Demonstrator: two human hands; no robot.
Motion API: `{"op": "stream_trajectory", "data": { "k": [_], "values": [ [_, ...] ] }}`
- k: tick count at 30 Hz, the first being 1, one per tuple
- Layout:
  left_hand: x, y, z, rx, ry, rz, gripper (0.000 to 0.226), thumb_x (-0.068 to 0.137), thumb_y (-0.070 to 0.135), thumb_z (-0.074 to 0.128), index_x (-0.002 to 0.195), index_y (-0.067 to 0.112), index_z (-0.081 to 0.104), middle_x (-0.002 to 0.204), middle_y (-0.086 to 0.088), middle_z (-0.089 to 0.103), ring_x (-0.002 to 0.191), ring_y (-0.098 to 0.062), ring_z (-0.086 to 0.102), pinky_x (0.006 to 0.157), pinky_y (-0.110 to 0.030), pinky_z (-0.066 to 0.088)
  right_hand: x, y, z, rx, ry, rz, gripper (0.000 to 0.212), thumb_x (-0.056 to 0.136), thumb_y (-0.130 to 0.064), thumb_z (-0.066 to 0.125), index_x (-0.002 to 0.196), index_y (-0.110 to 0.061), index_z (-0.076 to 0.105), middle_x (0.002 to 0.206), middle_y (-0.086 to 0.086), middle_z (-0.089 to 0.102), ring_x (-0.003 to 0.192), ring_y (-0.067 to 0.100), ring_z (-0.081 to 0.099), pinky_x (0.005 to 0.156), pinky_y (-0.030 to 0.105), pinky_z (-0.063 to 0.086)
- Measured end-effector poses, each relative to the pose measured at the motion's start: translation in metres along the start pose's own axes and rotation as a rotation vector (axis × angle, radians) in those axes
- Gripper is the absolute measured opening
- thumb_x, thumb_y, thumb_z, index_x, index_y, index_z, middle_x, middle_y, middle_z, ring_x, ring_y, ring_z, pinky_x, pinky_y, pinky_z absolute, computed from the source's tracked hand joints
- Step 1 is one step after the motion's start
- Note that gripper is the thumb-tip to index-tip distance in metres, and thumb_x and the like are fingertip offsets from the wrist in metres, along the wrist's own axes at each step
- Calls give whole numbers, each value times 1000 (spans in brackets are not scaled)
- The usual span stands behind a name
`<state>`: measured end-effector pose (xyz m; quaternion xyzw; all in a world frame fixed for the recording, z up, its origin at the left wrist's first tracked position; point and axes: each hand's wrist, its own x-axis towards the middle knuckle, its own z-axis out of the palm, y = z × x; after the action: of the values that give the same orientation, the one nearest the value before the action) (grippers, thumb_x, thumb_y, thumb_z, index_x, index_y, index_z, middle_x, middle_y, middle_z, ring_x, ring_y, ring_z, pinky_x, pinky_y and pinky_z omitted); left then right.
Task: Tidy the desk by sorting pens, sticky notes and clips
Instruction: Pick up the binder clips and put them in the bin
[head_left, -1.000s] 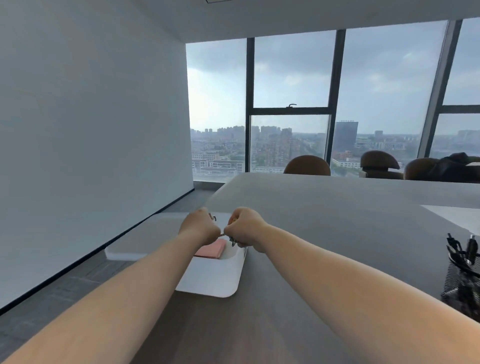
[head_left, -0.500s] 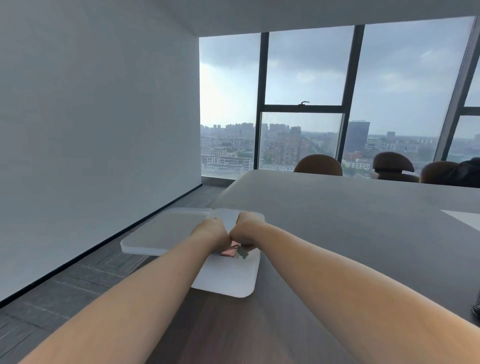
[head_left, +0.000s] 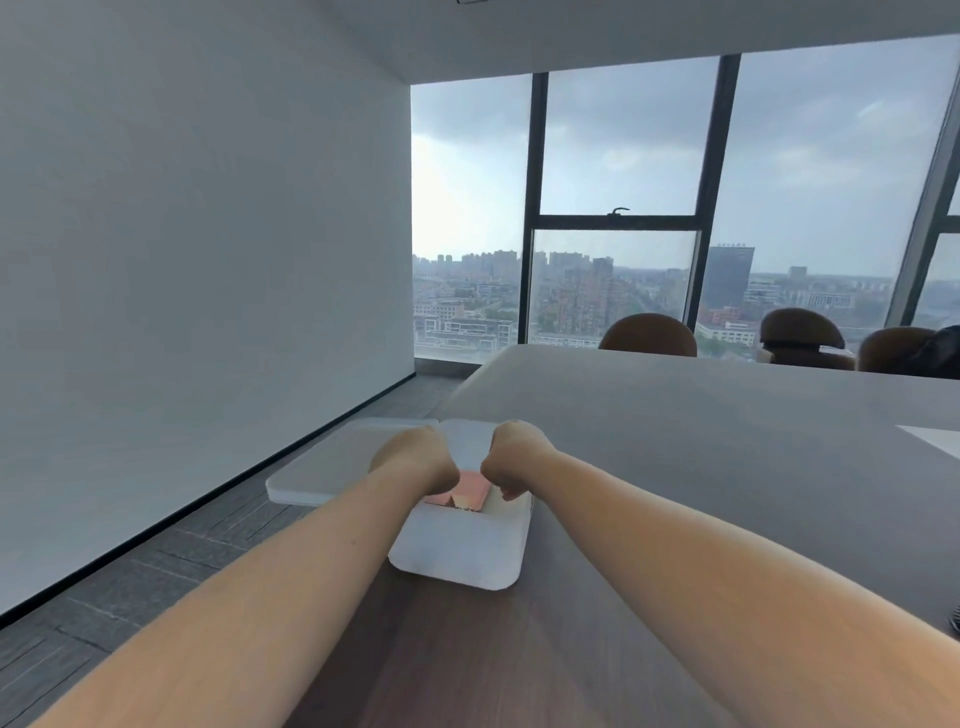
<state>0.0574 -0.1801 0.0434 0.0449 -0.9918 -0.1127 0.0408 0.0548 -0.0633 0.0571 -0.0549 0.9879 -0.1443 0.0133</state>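
Two hands, left hand (head_left: 415, 462) and right hand (head_left: 514, 457), hover curled over the white tray (head_left: 457, 551) at the table (head_left: 675, 467) edge; what either grip holds is hidden. Pink sticky notes (head_left: 462, 491) lie inside. A push could tip the tray off.

A tray (head_left: 457, 551) lay at the left edge of the desk (head_left: 701, 467), holding sticky notes (head_left: 462, 491) at its far end between the left hand (head_left: 415, 460) and right hand (head_left: 514, 457), with chairs (head_left: 648, 335) behind the desk.
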Motion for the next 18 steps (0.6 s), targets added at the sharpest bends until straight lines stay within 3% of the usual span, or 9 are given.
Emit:
{"op": "stream_trajectory", "data": {
  "k": [1,3,5,7,10,12,14,16,18],
  "values": [
    [-4,-3,-3,-20,26,-5,32,87,13,44,116,8,57,105,-7,66,83,-23,56,69,-29,43,-4,2,-2,4,6,-4,17,86,-3,39,75,-9,49,72,5,64,91,24,73,70,26,53],
    [-13,-12,-7,-63,58,-37,17,89,17,45,90,8,59,79,-3,62,75,-22,56,67,-28,43,-12,5,-7,-6,32,3,17,85,-1,38,83,-3,55,92,13,67,83,25,66,58,26,47],
    [-20,-23,-9,-151,29,-92,27,89,18,44,68,7,57,63,-1,59,56,-17,58,58,-23,45,-20,8,-11,-28,36,7,22,86,0,38,97,-1,57,109,18,63,88,28,59,61,28,43],
    [-28,-34,-7,-284,-69,-159,37,93,17,41,63,4,56,57,-5,60,33,-11,53,39,-17,41,-27,13,-12,-102,22,5,16,87,1,36,90,-3,51,87,15,56,85,29,62,53,25,41],
    [-40,-46,-1,-544,-231,-303,52,102,30,32,69,-5,51,60,-14,56,21,-12,49,24,-12,33,-29,19,-5,-227,-31,47,28,86,5,36,60,-4,36,61,8,39,51,18,46,42,23,33],
    [-44,-53,5,-696,-259,-404,56,102,40,30,91,-10,55,70,-18,58,42,-18,58,34,-18,45,-25,23,2,-267,-58,61,30,85,5,37,57,-6,35,42,9,46,45,16,43,41,23,35],
    [-44,-60,14,-911,-192,-480,54,100,39,37,125,-7,48,94,-23,61,69,-25,59,60,-28,54,-23,25,7,-286,-84,50,29,85,5,38,58,-7,39,32,5,47,44,16,45,44,24,37],
    [-41,-63,20,-1160,-81,-514,50,100,32,42,137,-1,40,120,-25,55,90,-29,55,83,-36,53,-25,24,5,-392,-119,11,31,86,5,41,57,-6,44,50,3,47,47,14,42,46,22,35],
    [-36,-63,25,-1324,27,-527,46,98,27,45,137,2,42,112,-17,54,95,-28,50,89,-37,48,-31,21,1,-508,-146,-58,25,90,3,44,70,2,59,59,2,41,51,13,37,48,21,32]
  ]
}}
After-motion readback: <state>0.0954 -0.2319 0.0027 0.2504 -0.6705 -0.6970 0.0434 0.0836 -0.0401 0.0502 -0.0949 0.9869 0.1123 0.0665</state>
